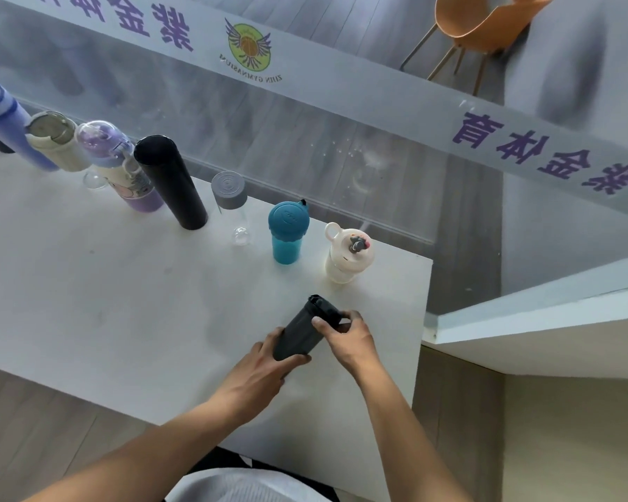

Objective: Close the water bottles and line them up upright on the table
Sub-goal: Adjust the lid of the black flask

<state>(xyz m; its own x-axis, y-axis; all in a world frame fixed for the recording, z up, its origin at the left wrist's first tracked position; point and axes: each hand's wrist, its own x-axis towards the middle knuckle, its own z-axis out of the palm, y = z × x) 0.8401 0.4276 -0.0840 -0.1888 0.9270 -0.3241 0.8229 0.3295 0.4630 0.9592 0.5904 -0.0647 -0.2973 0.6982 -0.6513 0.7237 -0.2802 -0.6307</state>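
Note:
A dark grey bottle (300, 335) leans tilted above the white table (106, 302), near its right end. My left hand (258, 367) grips the bottle's lower body. My right hand (348, 336) is closed around its lid end (325, 311). Along the far edge several bottles stand upright in a row: a blue one (4, 121), a cream one (57, 143), a purple domed one (124, 168), a tall black one (171, 182), a clear one with a grey cap (232, 208), a teal one (288, 231) and a white one with a loop handle (348, 255).
A glass wall (341, 139) with purple lettering runs right behind the row. The table's right edge (426, 320) lies just beside my right hand. An orange chair (486, 23) stands beyond the glass. A white ledge (541, 320) juts out at the right.

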